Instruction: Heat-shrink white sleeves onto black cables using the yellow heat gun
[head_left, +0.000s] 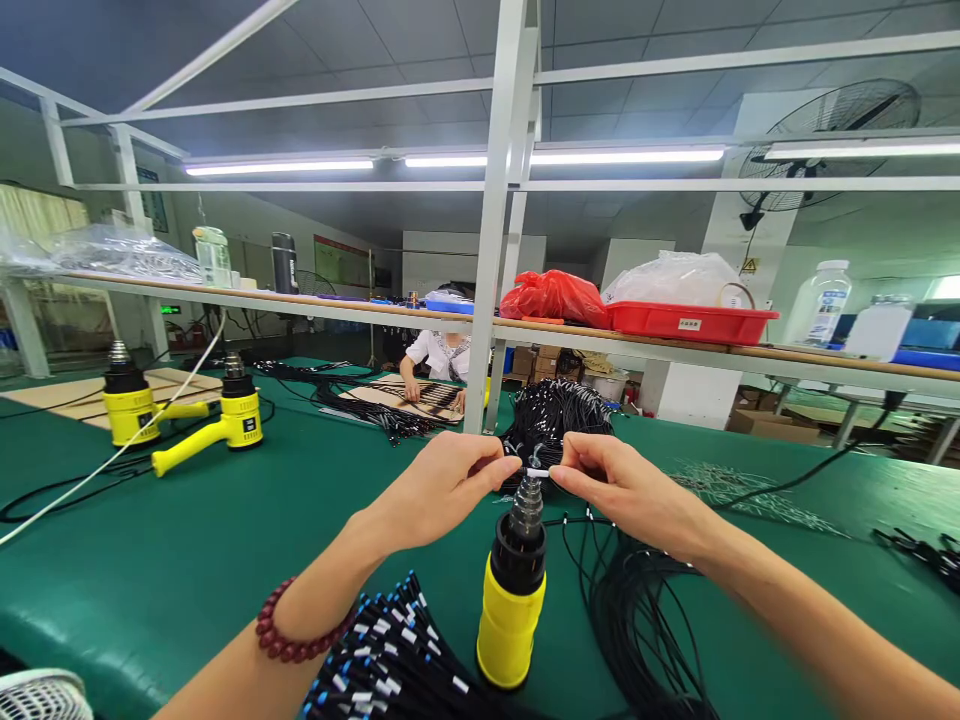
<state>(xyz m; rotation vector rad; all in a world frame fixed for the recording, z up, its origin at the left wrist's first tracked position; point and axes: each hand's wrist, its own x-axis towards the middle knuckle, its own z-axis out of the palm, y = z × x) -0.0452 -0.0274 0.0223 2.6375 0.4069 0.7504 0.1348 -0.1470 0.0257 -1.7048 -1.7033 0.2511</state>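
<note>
Thumb and fingers of my left hand (450, 482) pinch one end of a small cable piece with a white sleeve (537, 473). The other end is pinched by my right hand (626, 487). Just below the sleeve is the metal nozzle of a yellow heat gun (511, 610), which stands upright on the green table. A bundle of black cables with white and blue ends (390, 650) lies below my left forearm. Under my right forearm, loose black cables (637, 610) curve over the table.
Two more yellow heat guns (244, 420) (131, 405) stand at the left. Behind my hands are a pile of black cables (562, 410) and a white post (495, 220). Clear thin strands (750, 490) lie at right. Across the table a person (442, 360) handles cables on a board.
</note>
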